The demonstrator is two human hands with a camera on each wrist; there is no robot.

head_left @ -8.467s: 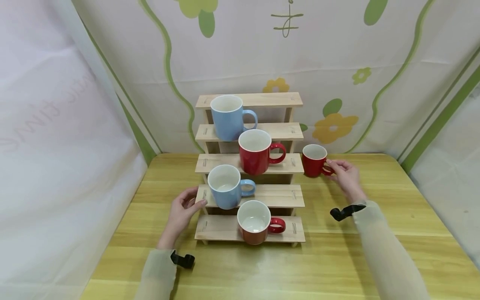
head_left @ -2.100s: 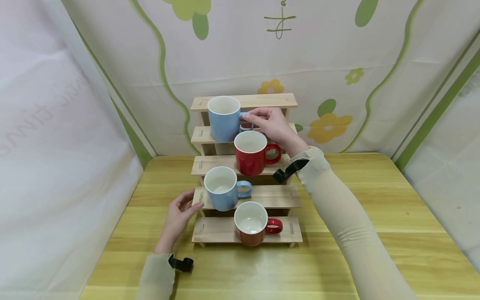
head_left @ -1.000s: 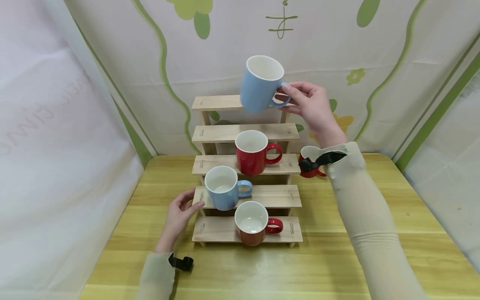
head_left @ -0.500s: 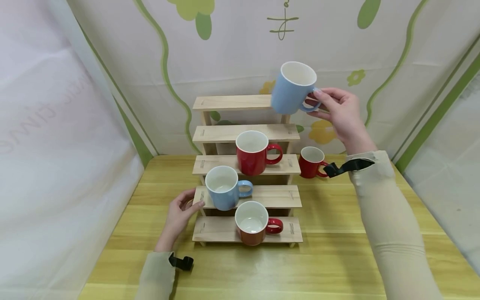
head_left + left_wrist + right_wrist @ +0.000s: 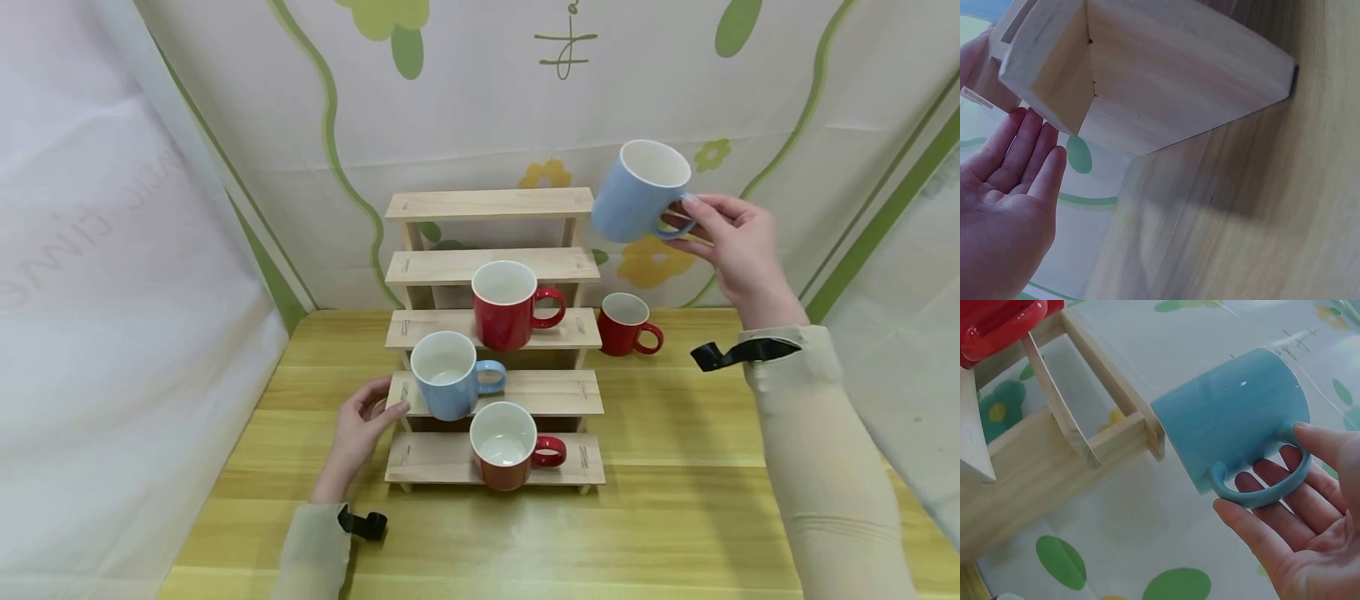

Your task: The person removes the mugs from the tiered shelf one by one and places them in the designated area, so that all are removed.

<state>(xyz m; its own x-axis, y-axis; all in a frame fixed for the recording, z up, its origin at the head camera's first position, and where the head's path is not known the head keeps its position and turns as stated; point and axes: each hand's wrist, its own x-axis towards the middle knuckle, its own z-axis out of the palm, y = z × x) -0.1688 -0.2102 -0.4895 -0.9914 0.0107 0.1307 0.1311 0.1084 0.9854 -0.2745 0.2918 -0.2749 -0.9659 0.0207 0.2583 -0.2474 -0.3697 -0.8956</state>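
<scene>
Up at the right in the head view, my right hand (image 5: 738, 250) holds a light blue mug (image 5: 641, 192) by its handle, tilted and off the shelf. The right wrist view shows thumb and fingers around the blue handle (image 5: 1266, 494). My left hand (image 5: 360, 429) holds the left end of a stepped wooden shelf (image 5: 543, 392), thumb on top of a board; in the left wrist view its fingers (image 5: 1013, 150) reach the wood from below. On the shelf stand a red mug (image 5: 504, 317), a second blue mug (image 5: 446, 387) and a lower red mug (image 5: 504, 462).
A small red mug (image 5: 624, 333) stands on the wooden table (image 5: 675, 517), right of the shelf, handle to the right. The two top boards (image 5: 487, 204) bear nothing. A white printed cloth (image 5: 247, 100) hangs behind and at the sides.
My right hand left the small red mug on the table, took the blue mug from the second-highest board, lifted it and carried it right, lately a little down. The left hand stayed at the shelf.
</scene>
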